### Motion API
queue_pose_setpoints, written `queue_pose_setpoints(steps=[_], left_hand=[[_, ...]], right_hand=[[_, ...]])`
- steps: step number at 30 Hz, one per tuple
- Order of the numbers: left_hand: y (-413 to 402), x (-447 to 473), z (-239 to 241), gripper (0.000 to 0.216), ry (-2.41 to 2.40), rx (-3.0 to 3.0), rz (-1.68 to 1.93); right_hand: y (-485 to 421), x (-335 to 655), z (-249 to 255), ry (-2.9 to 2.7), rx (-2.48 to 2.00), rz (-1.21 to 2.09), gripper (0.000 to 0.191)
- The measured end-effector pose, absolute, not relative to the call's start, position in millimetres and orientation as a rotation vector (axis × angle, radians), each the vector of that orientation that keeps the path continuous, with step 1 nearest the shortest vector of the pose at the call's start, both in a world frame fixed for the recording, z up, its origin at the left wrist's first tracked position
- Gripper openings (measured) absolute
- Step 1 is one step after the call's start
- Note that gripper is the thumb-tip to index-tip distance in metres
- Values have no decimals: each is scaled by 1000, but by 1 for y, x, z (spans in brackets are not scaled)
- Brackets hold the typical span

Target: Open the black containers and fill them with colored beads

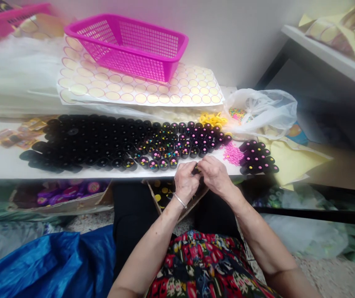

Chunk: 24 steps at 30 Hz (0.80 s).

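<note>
My left hand (185,184) and my right hand (217,174) meet at the front edge of the table. Between them they pinch a small black cup (197,169), mostly covered by the fingers. Just beyond stand rows of similar black cups (103,138); those at the right end of the rows hold small coloured beads and pink pieces. A heap of pink pieces (233,154) lies to the right of my hands. Past it is a separate block of black cups (256,157) with pink or yellow dots on top.
Behind the rows are yellow bands (213,119), a plastic bag (264,111) of coloured beads and a pink basket (134,62) on a sheet of round stickers (140,98). Below the table edge sit a box of purple packets (68,192) and a carton of yellow-topped pieces (161,194).
</note>
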<state>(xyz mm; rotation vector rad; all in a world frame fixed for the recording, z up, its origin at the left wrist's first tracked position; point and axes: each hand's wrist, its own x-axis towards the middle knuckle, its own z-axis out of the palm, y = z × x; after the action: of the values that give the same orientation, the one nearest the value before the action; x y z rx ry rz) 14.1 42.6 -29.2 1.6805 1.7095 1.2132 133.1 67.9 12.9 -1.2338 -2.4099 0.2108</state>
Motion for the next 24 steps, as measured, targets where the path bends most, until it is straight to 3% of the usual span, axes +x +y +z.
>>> queue_pose_setpoints(steps=[10, 14, 18, 24], left_hand=[[42, 13, -32, 23, 1697, 1663, 1246], [42, 13, -34, 30, 1698, 1632, 1232], [42, 12, -30, 23, 1733, 1638, 1220], [48, 8, -27, 28, 1789, 1669, 1179]], right_hand=[[73, 131, 22, -2421, -1225, 351, 27], [74, 136, 14, -2187, -1156, 639, 17], [71, 140, 11, -1915, -1086, 877, 9], [91, 148, 32, -1636, -1092, 866, 8]])
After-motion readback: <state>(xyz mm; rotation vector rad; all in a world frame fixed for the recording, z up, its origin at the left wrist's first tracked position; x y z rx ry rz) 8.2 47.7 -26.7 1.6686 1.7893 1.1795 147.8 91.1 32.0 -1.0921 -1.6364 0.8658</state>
